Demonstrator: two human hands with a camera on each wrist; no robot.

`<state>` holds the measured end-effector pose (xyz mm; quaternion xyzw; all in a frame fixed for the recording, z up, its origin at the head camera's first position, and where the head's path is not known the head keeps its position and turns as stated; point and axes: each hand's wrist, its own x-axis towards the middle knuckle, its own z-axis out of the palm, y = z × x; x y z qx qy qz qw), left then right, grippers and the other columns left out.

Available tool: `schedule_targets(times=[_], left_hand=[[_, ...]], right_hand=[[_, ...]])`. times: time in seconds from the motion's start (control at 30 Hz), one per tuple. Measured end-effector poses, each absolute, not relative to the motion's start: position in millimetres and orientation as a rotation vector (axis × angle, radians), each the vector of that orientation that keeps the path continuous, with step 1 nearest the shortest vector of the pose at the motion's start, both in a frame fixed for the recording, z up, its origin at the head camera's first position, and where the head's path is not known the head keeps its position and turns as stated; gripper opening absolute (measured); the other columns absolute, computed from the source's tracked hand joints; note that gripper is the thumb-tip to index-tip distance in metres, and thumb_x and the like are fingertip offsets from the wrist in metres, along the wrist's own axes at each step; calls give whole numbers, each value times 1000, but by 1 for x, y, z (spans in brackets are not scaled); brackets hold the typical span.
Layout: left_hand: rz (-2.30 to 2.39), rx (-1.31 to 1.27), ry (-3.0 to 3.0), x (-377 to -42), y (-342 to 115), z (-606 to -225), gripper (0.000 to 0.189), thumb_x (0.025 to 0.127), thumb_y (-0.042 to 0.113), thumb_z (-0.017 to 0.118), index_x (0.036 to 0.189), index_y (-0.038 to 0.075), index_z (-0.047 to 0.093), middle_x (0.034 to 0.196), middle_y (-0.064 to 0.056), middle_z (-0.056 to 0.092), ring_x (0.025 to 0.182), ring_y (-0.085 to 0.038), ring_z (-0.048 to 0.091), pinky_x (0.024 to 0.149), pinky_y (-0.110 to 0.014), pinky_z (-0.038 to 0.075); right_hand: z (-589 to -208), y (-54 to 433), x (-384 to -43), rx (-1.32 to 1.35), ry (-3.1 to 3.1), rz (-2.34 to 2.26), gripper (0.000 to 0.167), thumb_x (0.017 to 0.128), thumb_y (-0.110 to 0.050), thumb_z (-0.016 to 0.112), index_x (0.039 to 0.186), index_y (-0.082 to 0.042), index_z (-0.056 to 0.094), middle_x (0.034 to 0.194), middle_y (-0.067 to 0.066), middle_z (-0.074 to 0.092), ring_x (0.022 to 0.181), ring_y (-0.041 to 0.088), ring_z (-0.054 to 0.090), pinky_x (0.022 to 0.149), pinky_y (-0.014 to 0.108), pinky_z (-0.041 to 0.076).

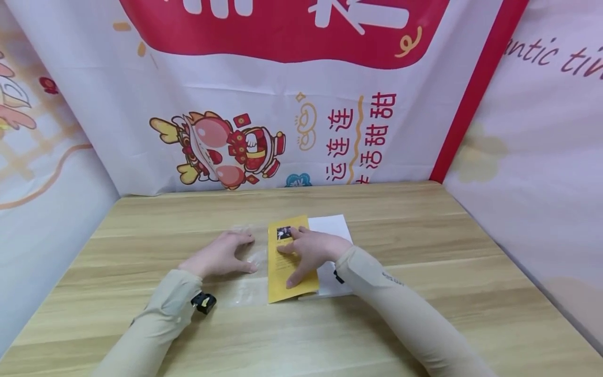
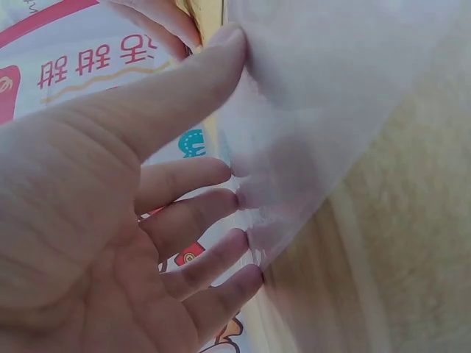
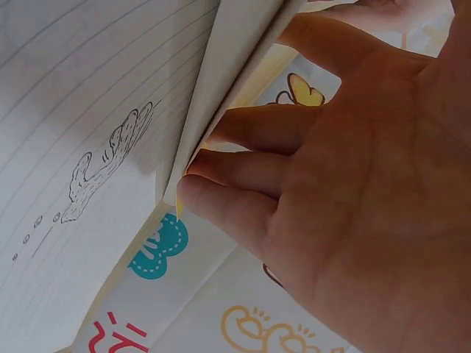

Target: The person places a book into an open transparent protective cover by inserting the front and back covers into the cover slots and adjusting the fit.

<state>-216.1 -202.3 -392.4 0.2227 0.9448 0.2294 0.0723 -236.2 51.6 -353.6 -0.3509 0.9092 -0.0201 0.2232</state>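
A notebook lies open on the table, its white lined page bearing a small line drawing in the right wrist view. Its yellow cover flap has a small dark picture near the top. Left of the flap, a clear plastic cover spreads over the wood. My right hand rests on the yellow flap with fingers and thumb spread. My left hand touches the clear plastic, thumb and fingertips apart; in the left wrist view the fingertips press along the sheet.
The wooden table reaches back to a white and red printed cloth hung upright behind it. More printed cloth stands along the right side and the left side. A black wrist camera sits at the left cuff.
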Motion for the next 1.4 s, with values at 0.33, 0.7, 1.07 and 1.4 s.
schedule_targets(times=[0.33,0.7,1.07,1.4], left_hand=[[715,635,2828,-218,-202,-393,80,77,34,85,140,0,50,139,-18,53,129,-38,45,109,-55,32],[683,697,2825,-217,-201,-391,81,80,36,82,144,-1,46,143,-18,49,134,-39,39,111,-55,27],[590,673,2759,-208,-197,-389,106,73,59,79,150,1,36,156,-18,29,144,-37,18,114,-54,21],[591,696,2726,-207,-197,-389,118,65,58,86,152,0,32,158,-19,23,145,-37,13,114,-54,20]], right_hand=[[-353,54,-237,-930,2494,-74,85,72,-65,77,147,-39,46,162,9,17,147,34,10,111,58,25],[-354,57,-238,-965,2461,-127,92,67,-73,74,147,-39,45,163,3,14,146,40,6,110,63,22],[-355,56,-232,-978,2471,-57,110,57,-80,74,152,-40,36,164,4,8,147,39,4,109,64,23],[-357,48,-226,-988,2508,28,111,61,-73,78,154,-34,33,163,12,6,143,48,7,112,61,20]])
